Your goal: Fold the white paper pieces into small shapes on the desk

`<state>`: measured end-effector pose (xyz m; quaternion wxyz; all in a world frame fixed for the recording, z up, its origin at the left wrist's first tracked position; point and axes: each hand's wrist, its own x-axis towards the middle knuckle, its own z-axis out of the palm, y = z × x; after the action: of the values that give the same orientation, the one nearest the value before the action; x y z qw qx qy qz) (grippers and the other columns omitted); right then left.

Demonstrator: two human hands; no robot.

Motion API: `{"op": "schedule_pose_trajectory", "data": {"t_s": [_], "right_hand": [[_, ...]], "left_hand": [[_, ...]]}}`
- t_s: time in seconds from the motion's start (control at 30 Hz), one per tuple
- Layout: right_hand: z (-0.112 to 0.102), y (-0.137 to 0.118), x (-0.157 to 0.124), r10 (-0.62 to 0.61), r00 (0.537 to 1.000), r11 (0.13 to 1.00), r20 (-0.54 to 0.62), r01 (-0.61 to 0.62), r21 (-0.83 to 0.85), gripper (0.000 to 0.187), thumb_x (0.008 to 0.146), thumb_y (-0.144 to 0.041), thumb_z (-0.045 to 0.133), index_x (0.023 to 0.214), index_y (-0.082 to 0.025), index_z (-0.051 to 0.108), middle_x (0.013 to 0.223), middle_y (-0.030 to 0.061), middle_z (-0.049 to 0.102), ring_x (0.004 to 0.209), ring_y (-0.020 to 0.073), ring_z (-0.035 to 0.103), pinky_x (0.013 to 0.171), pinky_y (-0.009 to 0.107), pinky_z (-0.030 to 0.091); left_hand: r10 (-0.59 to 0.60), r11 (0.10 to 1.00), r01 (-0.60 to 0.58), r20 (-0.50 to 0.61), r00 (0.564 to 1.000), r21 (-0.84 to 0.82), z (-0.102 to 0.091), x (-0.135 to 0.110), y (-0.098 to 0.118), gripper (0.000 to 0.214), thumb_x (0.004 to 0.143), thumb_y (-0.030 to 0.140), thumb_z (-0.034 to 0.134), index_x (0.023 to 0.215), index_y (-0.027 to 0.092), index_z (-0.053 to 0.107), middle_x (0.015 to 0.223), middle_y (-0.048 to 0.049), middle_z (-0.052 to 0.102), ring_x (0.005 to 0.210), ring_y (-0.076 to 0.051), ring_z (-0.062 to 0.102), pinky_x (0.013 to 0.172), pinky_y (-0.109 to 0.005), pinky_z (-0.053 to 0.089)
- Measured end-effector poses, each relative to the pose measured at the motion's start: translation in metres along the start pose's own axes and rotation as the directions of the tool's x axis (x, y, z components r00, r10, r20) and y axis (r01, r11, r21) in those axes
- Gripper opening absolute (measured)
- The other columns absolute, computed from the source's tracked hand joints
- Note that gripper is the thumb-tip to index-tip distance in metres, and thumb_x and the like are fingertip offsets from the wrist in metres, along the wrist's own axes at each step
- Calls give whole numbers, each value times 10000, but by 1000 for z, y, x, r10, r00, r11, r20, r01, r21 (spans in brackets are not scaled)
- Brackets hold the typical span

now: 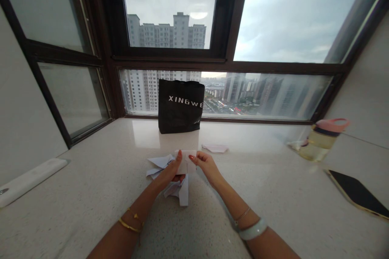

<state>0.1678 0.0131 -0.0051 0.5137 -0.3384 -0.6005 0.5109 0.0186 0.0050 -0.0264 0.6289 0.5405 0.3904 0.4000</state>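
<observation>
Left forearm [123, 236] partly hides papers [184, 192] before black bag [180, 115].

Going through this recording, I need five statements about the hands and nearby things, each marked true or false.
1. The left hand and right hand both hold one white paper. True.
2. The black bag lies flat. False: it stands upright.
3. The pale bangle is worn on the left. False: it is on the right.
4. The bottle has a pink lid. True.
5. The phone lies to the right of the right hand. True.
</observation>
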Motion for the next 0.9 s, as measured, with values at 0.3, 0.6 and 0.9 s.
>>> {"op": "schedule_pose_trajectory", "data": {"t_s": [0.3, 0.6, 0.9], "right_hand": [[3, 2, 1, 38, 999, 995, -18, -36, 97, 276, 594, -441, 667, 628, -169, 642, 575, -17, 611, 520, 107, 480, 538, 234, 345], [18, 3, -7, 119, 988, 983, 97, -132, 131, 289, 579, -435, 680, 665, -162, 640, 625, -9, 626, 551, 101, 506, 563, 229, 365], [-10, 11, 6, 157, 986, 983, 49, -151, -106, 326, 586, -476, 637, 605, -156, 579, 543, -17, 560, 492, 91, 457, 509, 218, 331]], "left_hand": [[271, 895, -334, -232, 934, -297, 3, -10, 26, 521, 654, 489, 611, 1075, 186, 559, 1043, -75, 587, 846, -168, 553, 702, -237, 416], [145, 844, -185, -118, 982, -503, 18, -21, 34, 365, 705, 470, 571, 545, 153, 485, 1062, -54, 590, 905, -195, 564, 732, -284, 450], [127, 852, -174, -127, 984, -494, 15, -12, 24, 381, 769, 491, 478, 1064, 259, 540, 1247, -39, 471, 968, -174, 540, 788, -283, 439]]}}
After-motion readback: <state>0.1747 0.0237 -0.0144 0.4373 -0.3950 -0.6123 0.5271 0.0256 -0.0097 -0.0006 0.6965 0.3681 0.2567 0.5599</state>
